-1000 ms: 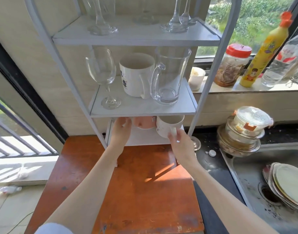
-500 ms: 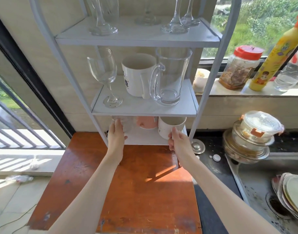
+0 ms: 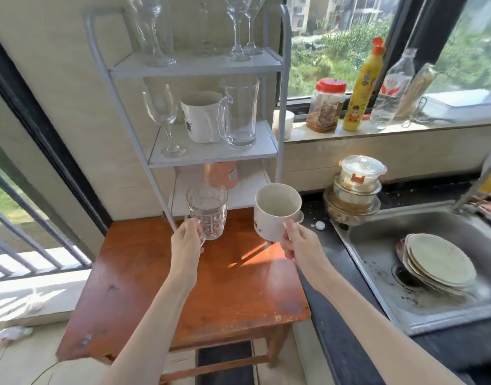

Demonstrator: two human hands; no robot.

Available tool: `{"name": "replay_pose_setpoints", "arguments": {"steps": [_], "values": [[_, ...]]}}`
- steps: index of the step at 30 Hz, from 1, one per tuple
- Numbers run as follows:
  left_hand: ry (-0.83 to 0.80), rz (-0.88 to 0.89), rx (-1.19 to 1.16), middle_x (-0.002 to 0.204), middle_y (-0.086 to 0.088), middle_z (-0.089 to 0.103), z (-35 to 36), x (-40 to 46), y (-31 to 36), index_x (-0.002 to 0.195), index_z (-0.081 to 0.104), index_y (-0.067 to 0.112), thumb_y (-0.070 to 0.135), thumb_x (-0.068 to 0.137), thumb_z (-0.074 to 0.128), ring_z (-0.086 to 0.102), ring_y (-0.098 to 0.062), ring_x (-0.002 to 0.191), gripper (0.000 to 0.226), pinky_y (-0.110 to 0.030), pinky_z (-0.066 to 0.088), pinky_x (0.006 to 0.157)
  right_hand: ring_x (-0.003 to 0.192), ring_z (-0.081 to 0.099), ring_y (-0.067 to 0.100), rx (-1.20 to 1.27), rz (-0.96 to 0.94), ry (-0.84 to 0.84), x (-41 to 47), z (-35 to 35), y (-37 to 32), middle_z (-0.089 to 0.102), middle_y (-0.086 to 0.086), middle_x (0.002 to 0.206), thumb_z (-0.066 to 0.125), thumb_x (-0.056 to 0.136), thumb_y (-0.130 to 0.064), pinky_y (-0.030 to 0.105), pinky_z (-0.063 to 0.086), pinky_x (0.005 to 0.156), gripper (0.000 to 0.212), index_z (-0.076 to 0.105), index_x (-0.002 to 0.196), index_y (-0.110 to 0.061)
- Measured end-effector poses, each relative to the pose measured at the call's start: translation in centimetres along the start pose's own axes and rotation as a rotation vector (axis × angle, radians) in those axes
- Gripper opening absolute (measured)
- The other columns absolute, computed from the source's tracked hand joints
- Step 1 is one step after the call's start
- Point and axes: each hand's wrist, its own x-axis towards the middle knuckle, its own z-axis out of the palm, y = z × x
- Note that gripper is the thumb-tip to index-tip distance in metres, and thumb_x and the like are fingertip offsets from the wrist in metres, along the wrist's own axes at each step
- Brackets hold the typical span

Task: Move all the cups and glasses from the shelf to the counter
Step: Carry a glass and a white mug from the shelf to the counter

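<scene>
Above the wooden table (image 3: 205, 287), our left hand (image 3: 186, 243) pinches the glass mug (image 3: 207, 211); our right hand (image 3: 301, 245) pinches the white cup (image 3: 276, 211).

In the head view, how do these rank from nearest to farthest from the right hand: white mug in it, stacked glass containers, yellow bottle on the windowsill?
1. White mug, gripped by the right hand.
2. Stacked glass containers, on the counter right of the mug.
3. Yellow bottle, up on the windowsill, farthest.
</scene>
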Motion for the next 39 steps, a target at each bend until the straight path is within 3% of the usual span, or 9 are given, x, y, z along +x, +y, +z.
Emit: {"name": "replay_pose_setpoints", "arguments": {"steps": [6,12,18,25,30,33,39], "values": [[-0.207,-0.078,0.060,0.056,0.001,0.032,0.8,-8.1,-3.7,0.056,0.035,0.019,0.026,0.095,0.041,0.026,-0.014,0.057,0.040,-0.031,0.023,0.055,0.042,0.027,0.009,0.083,0.110,0.237,-11.1,-3.9,4.6,0.030,-0.011,0.043,0.039,0.099,-0.026,0.023,0.023,0.045,0.040,0.038,0.060,-0.015],[-0.488,-0.103,0.150,0.051,0.004,0.047,5.9,-16.4,-5.4,0.054,0.054,0.022,0.022,0.090,0.045,0.038,-0.012,0.050,0.037,-0.025,0.030,0.050,0.044,0.023,0.010,0.130,0.210,0.481,-21.2,-10.6,6.9,0.027,-0.008,0.043,0.040,0.098,-0.027,0.027,0.017,0.048,0.039,0.036,0.061,-0.016],[-0.768,-0.069,0.240,0.057,0.001,0.031,13.8,-26.3,-5.9,0.057,0.035,0.020,0.022,0.089,0.043,0.024,-0.015,0.054,0.032,-0.031,0.020,0.054,0.044,0.021,0.012,0.184,0.213,0.744,-31.0,-19.2,7.4,0.024,-0.008,0.041,0.041,0.097,-0.022,0.024,0.021,0.046,0.044,0.031,0.054,-0.018],[-1.029,-0.126,0.271,0.056,0.002,0.029,24.7,-42.0,-8.0,0.060,0.032,0.020,0.024,0.087,0.042,0.022,-0.016,0.056,0.029,-0.031,0.021,0.056,0.046,0.023,0.015,0.184,0.220,0.985,-43.8,-31.7,9.8,0.026,-0.006,0.041,0.041,0.095,-0.022,0.026,0.022,0.048,0.038,0.035,0.058,-0.015],[-1.206,-0.139,0.298,0.057,0.002,0.031,30.6,-53.1,-9.5,0.070,0.039,0.018,0.023,0.087,0.042,0.031,-0.016,0.061,0.018,-0.029,0.026,0.060,0.045,0.025,0.014,0.092,0.235,1.138,-53.7,-40.7,11.0,0.029,-0.006,0.044,0.041,0.095,-0.021,0.027,0.022,0.047,0.037,0.038,0.059,-0.016],[-1.293,-0.142,0.311,0.049,0.008,0.030,34.4,-58.3,-9.7,0.065,0.036,0.021,0.022,0.086,0.044,0.028,-0.014,0.055,0.023,-0.029,0.025,0.059,0.042,0.026,0.012,0.098,0.234,1.241,-58.5,-45.1,11.3,0.031,-0.003,0.048,0.041,0.096,-0.020,0.025,0.022,0.046,0.036,0.040,0.060,-0.015],[-1.443,-0.101,0.354,0.056,0.004,0.027,42.1,-67.2,-10.9,0.062,0.032,0.023,0.022,0.085,0.042,0.025,-0.013,0.053,0.025,-0.028,0.022,0.056,0.044,0.026,0.011,0.200,0.244,1.431,-64.6,-52.4,13.7,0.030,-0.013,0.038,0.041,0.096,-0.022,0.026,0.023,0.047,0.036,0.038,0.061,-0.015]]}}
